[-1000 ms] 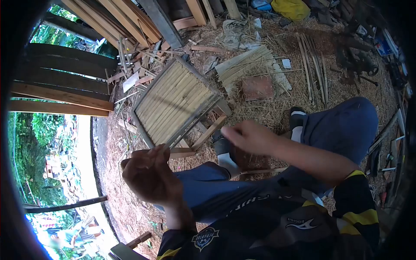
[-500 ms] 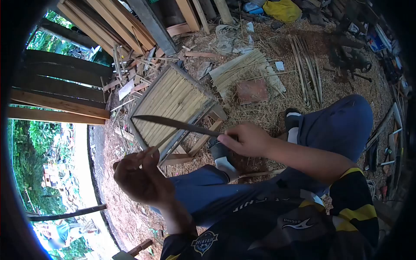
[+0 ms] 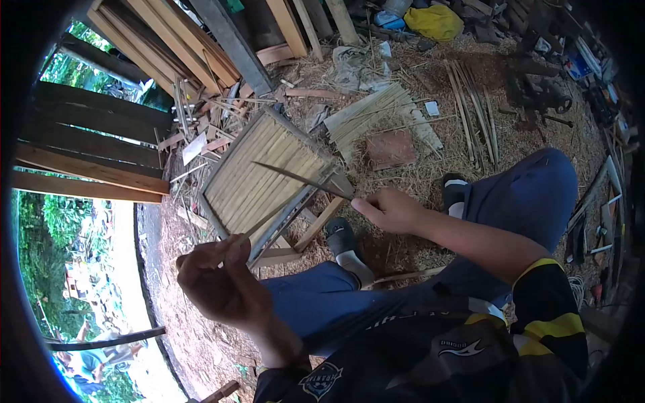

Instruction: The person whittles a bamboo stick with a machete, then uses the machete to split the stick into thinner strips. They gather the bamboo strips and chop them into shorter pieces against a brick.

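Note:
A long dark knife points up and left from my right hand, whose fingers are wrapped round its handle. My left hand, at the lower left, pinches the near end of a thin bamboo strip. The strip slants up to the right, over the edge of a low wooden stand. Slats cover the top of this stand, within a dark frame. The knife blade is seen above the slats, apart from my left hand.
Planks lean at the left. Split bamboo strips, a slatted mat and a reddish block lie on the shavings. My feet flank the middle. Another person is outside, lower left.
The knife's tip has swung right, and the blade now shows a thinner edge-on side. My right hand has shifted slightly right. My left hand still holds the strip, slightly lower in view.

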The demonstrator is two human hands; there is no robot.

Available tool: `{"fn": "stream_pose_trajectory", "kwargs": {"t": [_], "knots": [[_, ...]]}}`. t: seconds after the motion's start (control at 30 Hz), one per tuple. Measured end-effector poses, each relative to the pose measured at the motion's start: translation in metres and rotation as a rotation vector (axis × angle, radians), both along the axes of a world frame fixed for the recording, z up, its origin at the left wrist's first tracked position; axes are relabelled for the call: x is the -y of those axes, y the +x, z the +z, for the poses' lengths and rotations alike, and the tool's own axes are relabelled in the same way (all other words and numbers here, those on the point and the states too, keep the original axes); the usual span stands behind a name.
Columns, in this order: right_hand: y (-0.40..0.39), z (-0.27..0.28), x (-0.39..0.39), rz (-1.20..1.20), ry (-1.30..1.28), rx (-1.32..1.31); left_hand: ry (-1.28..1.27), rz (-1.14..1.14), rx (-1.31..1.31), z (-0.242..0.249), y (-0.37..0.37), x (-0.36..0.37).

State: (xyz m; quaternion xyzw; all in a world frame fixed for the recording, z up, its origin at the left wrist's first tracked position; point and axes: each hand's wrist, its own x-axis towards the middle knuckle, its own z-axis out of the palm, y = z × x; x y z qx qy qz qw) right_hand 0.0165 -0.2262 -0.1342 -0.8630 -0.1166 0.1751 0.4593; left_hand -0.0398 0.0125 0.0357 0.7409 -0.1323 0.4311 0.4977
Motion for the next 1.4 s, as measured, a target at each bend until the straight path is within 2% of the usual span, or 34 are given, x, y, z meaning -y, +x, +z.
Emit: {"fn": "stream_pose_trajectory", "kwargs": {"t": [0.07, 0.17, 0.2, 0.27, 0.37, 0.47, 0.57, 0.6, 0.7, 0.8, 0.83, 0.97, 1.07, 1.1, 1.2, 1.23, 1.27, 1.37, 1.4], "knots": [[0.000, -0.005, 0.001, 0.018, 0.052, -0.023, -0.076, 0.017, -0.035, 0.003, 0.000, 0.003], [0.017, -0.034, 0.008, -0.087, -0.088, -0.148, 0.007, 0.038, -0.018, 0.001, 0.000, -0.007], [0.017, -0.031, 0.008, -0.075, -0.051, -0.077, 0.049, 0.040, -0.004, 0.000, 0.003, -0.008], [0.004, -0.027, 0.006, -0.023, 0.018, 0.043, -0.022, 0.014, -0.015, 0.001, 0.005, -0.003], [0.018, -0.053, 0.009, -0.140, -0.127, -0.171, -0.055, 0.012, -0.048, 0.004, 0.003, -0.005], [0.015, -0.025, 0.007, -0.092, -0.109, -0.076, -0.026, 0.035, -0.041, 0.003, 0.007, -0.009], [0.011, -0.042, 0.005, -0.080, -0.048, -0.017, -0.011, 0.037, -0.027, 0.001, 0.009, -0.011], [0.015, -0.045, 0.008, -0.096, -0.054, -0.112, -0.010, 0.027, -0.014, 0.002, 0.011, -0.011], [0.030, -0.046, 0.015, -0.130, -0.005, -0.339, 0.009, -0.193, 0.051, -0.006, 0.027, -0.031], [0.029, -0.044, 0.018, -0.111, 0.132, -0.497, 0.124, -0.199, 0.072, -0.005, 0.053, -0.043], [0.029, -0.045, 0.019, -0.121, 0.165, -0.548, 0.190, -0.087, -0.017, 0.002, 0.056, -0.039], [0.027, -0.039, 0.016, -0.194, 0.318, -0.801, -0.356, -0.321, 0.061, -0.021, 0.100, -0.039], [0.019, -0.032, 0.007, -0.289, 0.381, -0.904, -0.412, -0.561, 0.040, -0.023, 0.116, -0.046], [0.018, -0.035, 0.007, -0.285, 0.345, -0.843, -0.526, -0.573, -0.020, -0.018, 0.117, -0.039], [0.018, -0.038, 0.004, -0.282, 0.233, -0.633, -0.522, -0.678, -0.011, -0.022, 0.133, -0.038], [0.015, -0.034, 0.001, -0.288, 0.197, -0.549, -0.567, -0.589, 0.011, -0.023, 0.138, -0.029], [0.014, -0.029, -0.003, -0.292, 0.160, -0.464, -0.593, -0.617, 0.025, -0.024, 0.143, -0.027], [0.015, -0.009, -0.016, -0.306, 0.204, -0.416, -0.701, -0.716, 0.038, -0.022, 0.154, -0.021], [0.016, -0.001, -0.022, -0.269, 0.176, -0.329, -0.720, -0.731, 0.047, -0.023, 0.156, -0.020]]}}
